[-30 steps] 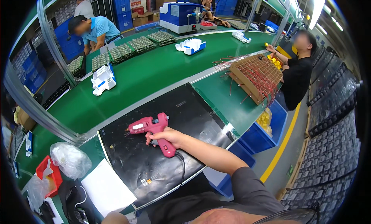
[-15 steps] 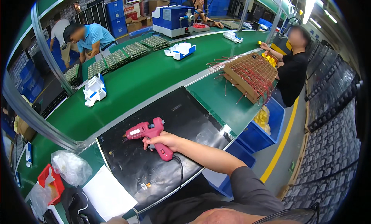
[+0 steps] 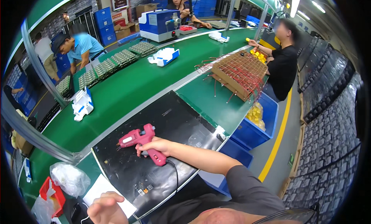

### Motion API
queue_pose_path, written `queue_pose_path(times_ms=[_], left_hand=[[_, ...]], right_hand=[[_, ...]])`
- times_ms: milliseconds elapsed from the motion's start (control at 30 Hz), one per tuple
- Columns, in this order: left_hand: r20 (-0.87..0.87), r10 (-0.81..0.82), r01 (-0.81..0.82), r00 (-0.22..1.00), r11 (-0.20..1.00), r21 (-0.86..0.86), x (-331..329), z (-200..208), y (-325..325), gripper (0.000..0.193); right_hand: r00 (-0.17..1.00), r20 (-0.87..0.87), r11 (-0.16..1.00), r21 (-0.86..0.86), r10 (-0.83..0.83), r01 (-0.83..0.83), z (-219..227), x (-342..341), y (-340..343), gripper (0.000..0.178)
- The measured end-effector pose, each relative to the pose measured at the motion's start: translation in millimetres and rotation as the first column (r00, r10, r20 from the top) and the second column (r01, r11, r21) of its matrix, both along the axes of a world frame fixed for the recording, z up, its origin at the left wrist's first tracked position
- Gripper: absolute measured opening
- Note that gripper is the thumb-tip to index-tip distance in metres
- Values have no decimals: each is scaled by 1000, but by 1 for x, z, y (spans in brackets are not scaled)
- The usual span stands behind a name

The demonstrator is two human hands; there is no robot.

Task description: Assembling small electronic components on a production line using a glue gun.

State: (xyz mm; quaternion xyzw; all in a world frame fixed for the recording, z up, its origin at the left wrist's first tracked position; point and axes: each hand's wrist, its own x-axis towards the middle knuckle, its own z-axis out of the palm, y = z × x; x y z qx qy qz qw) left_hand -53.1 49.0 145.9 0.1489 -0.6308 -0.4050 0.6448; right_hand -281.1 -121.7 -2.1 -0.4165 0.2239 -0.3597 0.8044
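My right hand (image 3: 157, 146) is wrapped round the handle of a pink glue gun (image 3: 140, 137), with its nozzle toward the left. The gun is over a black mat (image 3: 154, 181), and its dark cord runs down to the mat's near edge. My left hand (image 3: 107, 209) is raised at the bottom of the view, over a white sheet of paper (image 3: 101, 190). Its fingers are loosely bent and apart, and nothing shows in them.
Beyond the mat, a green conveyor (image 3: 127, 86) carries white-and-blue plastic housings (image 3: 83, 104). A cardboard divider box (image 3: 239, 75) with red wires lies right. A blue crate (image 3: 261, 123) holds yellow parts. At left are a clear plastic bag (image 3: 70, 178) and red bin (image 3: 54, 195). Co-workers surround the conveyor.
My left hand has come up into view from the lower edge. The whole view has shifted a little, while my right hand keeps its hold on the glue gun.
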Motion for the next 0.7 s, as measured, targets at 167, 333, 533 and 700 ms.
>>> queue_pose_path(times_ms=[167,333,533,700], left_hand=[[92,111,-132,990,952,276,-7,-30,-6,53],[304,20,-178,952,848,500,-7,-52,-19,37],[426,7,-236,904,841,487,3,-96,-43,35],[383,58,-267,922,812,519,4,-124,-55,33]], right_hand=[[999,-38,1000,-13,7,-7,0,-5,-1,24],[999,-36,1000,-8,16,-16,-2,-4,-1,25],[999,-40,1000,-25,-5,4,-1,-4,0,23],[998,-60,1000,-2,-3,3,2,-9,2,28]])
